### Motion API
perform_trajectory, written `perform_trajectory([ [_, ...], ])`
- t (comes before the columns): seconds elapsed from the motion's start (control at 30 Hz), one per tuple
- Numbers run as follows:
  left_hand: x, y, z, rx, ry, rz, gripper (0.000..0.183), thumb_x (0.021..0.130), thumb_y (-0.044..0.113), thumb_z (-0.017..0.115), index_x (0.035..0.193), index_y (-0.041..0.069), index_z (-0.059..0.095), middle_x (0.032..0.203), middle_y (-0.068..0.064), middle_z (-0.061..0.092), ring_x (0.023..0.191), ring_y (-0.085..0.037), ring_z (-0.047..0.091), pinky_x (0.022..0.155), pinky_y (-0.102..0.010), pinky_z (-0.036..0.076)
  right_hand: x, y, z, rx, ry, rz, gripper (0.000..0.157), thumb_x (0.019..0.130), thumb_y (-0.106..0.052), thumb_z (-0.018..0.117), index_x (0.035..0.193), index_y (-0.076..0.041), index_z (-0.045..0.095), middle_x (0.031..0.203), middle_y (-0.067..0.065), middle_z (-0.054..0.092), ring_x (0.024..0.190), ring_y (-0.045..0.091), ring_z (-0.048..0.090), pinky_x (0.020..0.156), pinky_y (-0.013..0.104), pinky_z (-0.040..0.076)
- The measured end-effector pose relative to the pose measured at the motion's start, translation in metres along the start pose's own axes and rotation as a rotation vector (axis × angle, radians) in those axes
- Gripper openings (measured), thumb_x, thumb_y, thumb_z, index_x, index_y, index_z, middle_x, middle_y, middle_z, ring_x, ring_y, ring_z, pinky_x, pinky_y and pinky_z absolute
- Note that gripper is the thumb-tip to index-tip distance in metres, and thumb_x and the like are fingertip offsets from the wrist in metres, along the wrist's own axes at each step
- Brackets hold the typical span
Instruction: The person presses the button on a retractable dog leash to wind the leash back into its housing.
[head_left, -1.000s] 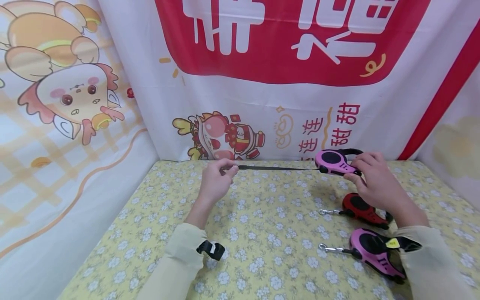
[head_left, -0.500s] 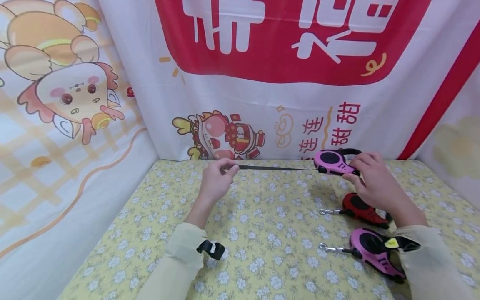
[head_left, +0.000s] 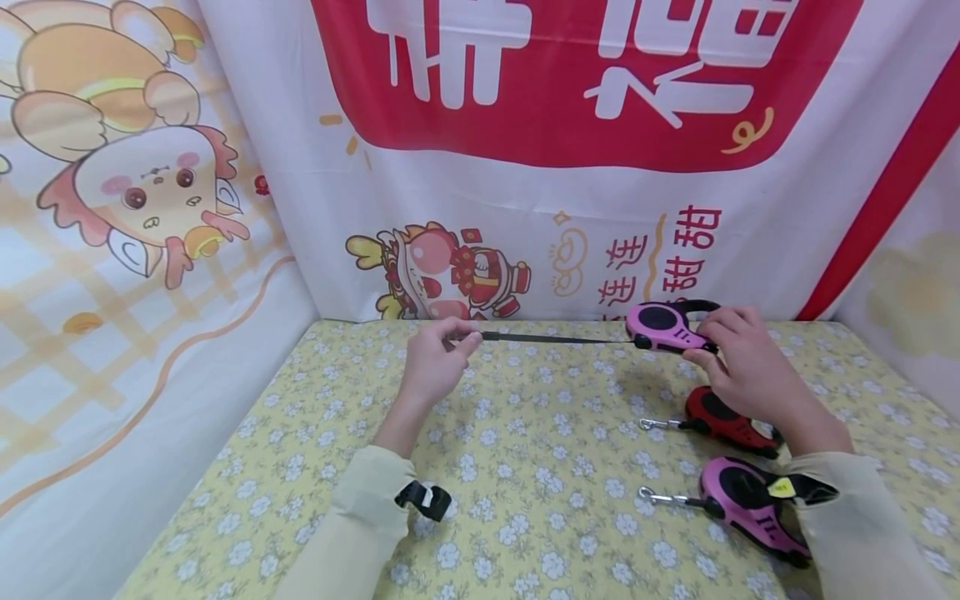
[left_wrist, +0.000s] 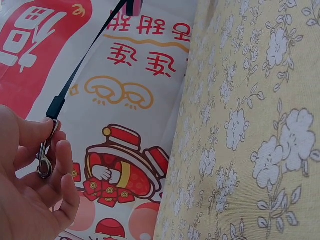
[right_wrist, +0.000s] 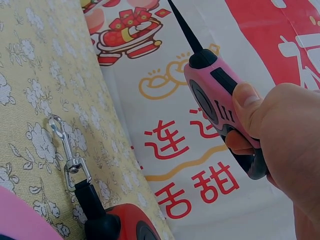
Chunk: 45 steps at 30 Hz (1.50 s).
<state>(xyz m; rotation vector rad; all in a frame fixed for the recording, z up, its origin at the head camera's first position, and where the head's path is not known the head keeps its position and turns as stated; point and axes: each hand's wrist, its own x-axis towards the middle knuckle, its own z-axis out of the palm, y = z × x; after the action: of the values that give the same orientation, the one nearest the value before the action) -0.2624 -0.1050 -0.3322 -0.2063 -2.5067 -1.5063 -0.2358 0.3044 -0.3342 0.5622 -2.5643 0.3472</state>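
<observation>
My right hand (head_left: 753, 362) grips the handle of a pink and black retractable dog leash (head_left: 657, 327), held above the back of the table. A black strap (head_left: 547, 338) stretches nearly level from its nozzle to my left hand (head_left: 433, 362). In the left wrist view, thumb and fingers pinch the metal snap hook (left_wrist: 45, 162) at the strap's end. The right wrist view has my thumb resting on the pink case (right_wrist: 205, 82), near its black button. Below my right hand lie a red retractable leash (head_left: 720, 414) and a second pink one (head_left: 746, 487), clips pointing left.
A yellow floral cloth (head_left: 510, 467) covers the table. A white and red printed curtain (head_left: 555, 192) hangs along its back edge, close behind both hands. Another printed curtain (head_left: 135, 333) stands at the left. The second pink leash lies against my right sleeve in the head view.
My right hand and the held leash have shifted slightly left, and my left hand slightly right. The strap between them looks a little shorter. Both grips stay the same.
</observation>
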Motion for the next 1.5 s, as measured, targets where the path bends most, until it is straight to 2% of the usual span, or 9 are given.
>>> perform_trajectory([
  [0.57,0.0,-0.0017,0.0031,0.016,0.002,0.029,0.018,0.103,0.023,0.071,0.116,0.012,0.078,0.111,-0.004,0.074,0.091,-0.021,0.062,0.08,-0.031,0.051,0.0005,-0.0017,0.0021,-0.013,-0.007,0.0,0.026,0.096,-0.016,0.077,0.107,0.006,0.07,0.116,0.027,0.066,0.118,0.045,0.047,0.101,0.063,0.04],
  [0.83,-0.0007,-0.0025,0.0045,0.015,0.006,0.036,0.015,0.103,0.026,0.072,0.112,0.016,0.078,0.11,-0.002,0.074,0.093,-0.02,0.063,0.08,-0.031,0.052,0.0007,-0.0035,0.0031,-0.014,-0.019,-0.009,0.026,0.097,-0.016,0.077,0.108,0.006,0.069,0.117,0.028,0.066,0.119,0.045,0.047,0.102,0.064,0.04],
  [1.5,-0.0009,-0.0054,0.0074,0.023,-0.004,0.042,0.018,0.103,0.027,0.072,0.113,0.014,0.078,0.107,-0.002,0.072,0.094,-0.021,0.064,0.082,-0.034,0.054,0.0012,-0.0044,0.0044,-0.01,-0.017,-0.017,0.026,0.096,-0.015,0.077,0.108,0.006,0.069,0.117,0.028,0.066,0.119,0.045,0.048,0.101,0.064,0.042],
])
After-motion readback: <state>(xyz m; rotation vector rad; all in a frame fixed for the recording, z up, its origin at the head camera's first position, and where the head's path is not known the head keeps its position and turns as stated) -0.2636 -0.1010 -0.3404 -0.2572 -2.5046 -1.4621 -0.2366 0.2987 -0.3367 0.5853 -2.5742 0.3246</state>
